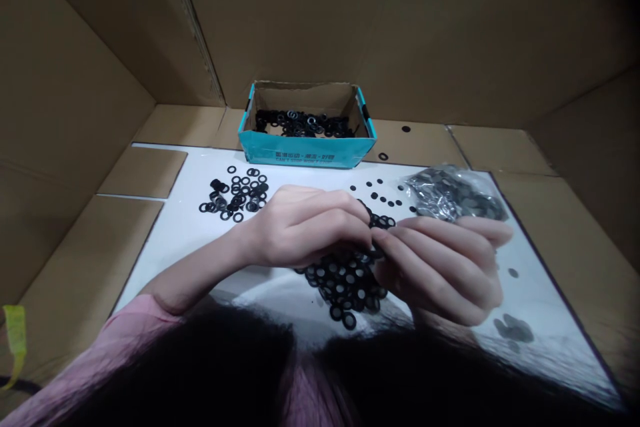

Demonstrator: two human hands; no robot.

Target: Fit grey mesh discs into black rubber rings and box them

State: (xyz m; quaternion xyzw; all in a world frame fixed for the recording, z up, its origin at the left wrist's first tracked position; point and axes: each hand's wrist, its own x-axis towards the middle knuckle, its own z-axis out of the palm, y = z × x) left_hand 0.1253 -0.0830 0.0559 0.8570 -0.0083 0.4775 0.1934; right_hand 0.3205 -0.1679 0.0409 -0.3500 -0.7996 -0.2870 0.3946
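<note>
My left hand (pixel 313 223) and my right hand (pixel 445 267) meet fingertip to fingertip over the middle of the white board. Both are closed in a pinch on a small black ring (pixel 375 251), mostly hidden by the fingers. Beneath them spreads a pile of black rings (pixel 347 283), many with grey centres. Beyond my left hand lies a looser group of black rings with open centres (pixel 240 190). A clear plastic bag of grey discs (pixel 455 193) rests just past my right hand.
A turquoise cardboard box (pixel 307 150) holding black rings stands at the back. Several small black discs (pixel 383 199) are scattered before the bag. Grey discs (pixel 514 328) lie at right on the white board (pixel 195 247). Cardboard walls (pixel 400 33) surround the area.
</note>
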